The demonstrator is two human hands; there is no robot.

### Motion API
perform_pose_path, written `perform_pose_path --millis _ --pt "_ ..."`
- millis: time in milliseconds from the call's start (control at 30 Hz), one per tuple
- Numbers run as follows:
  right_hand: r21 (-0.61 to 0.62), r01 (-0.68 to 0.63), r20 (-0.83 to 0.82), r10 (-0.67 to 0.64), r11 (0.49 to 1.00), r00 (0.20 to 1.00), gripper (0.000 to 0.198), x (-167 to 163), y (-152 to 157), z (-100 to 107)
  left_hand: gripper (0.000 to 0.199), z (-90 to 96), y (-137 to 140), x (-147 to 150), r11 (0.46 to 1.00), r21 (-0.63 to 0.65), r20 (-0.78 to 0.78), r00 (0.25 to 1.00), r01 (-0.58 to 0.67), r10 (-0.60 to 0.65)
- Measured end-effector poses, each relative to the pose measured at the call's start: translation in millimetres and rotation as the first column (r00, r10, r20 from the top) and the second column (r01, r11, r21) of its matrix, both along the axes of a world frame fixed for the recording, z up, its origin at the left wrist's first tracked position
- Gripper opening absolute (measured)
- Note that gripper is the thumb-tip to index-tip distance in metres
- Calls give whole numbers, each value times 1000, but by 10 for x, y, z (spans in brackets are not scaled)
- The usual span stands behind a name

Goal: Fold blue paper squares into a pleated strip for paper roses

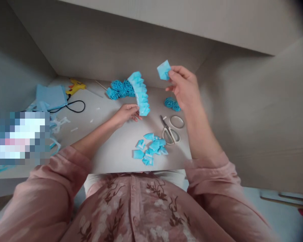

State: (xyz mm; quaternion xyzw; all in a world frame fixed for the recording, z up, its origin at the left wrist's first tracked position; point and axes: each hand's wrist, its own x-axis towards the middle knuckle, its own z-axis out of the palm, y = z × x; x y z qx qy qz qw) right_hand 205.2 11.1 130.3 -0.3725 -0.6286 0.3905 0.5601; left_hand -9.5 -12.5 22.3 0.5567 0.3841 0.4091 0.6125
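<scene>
My left hand [128, 114] pinches the lower end of a curved strip of overlapping light-blue folded petals [140, 94], held up above the table. Raised to the right, my right hand [183, 84] grips a single light-blue folded petal [164, 70] between thumb and fingers. Strip and petal are apart from each other. Below the hands lies a loose pile of light-blue folded petals [154, 146], some with white patches. Behind the strip sits a cluster of darker blue rosettes [120, 89], partly covered by it.
Scissors [169, 131] with pale handles lie beside a roll of tape [176, 122]. More blue rosettes [172, 104] are near my right wrist. At the back left are a yellow glue gun [75, 87] with a black cord, a blue sheet [52, 96] and scraps. Grey panels enclose the table.
</scene>
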Motion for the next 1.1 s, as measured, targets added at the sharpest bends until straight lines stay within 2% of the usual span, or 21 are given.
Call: perform_pose_path --millis 67,167,300,467,567,667,867,1100 --pt "6 2 26 -3 1000 1000 20 96 -120 -78 37 21 33 0 999 18 62 998 -33 32" --pt "-78 -39 114 48 996 992 22 167 -293 -374 39 2 76 -13 996 75 85 995 -57 51" --pt "-174 -81 203 116 981 972 22 131 -397 -796 44 -140 136 -38 982 182 40 998 -47 41" --pt "-174 -71 285 120 982 951 30 54 -394 -1059 40 -313 177 -32 959 275 -45 995 -75 90" --pt "-173 -54 328 110 983 938 42 35 -420 -1151 39 -358 168 -13 948 310 -97 990 -70 104" --pt "-149 -40 360 92 988 928 43 19 -469 -1201 40 -385 148 6 941 332 -131 985 -62 111" --pt "-114 41 355 2 993 935 44 -15 -499 -1199 45 -401 96 30 932 363 -136 988 -20 74" --pt "-136 58 345 -7 989 939 52 -21 -494 -1197 48 -391 69 45 934 358 -136 988 -16 69"
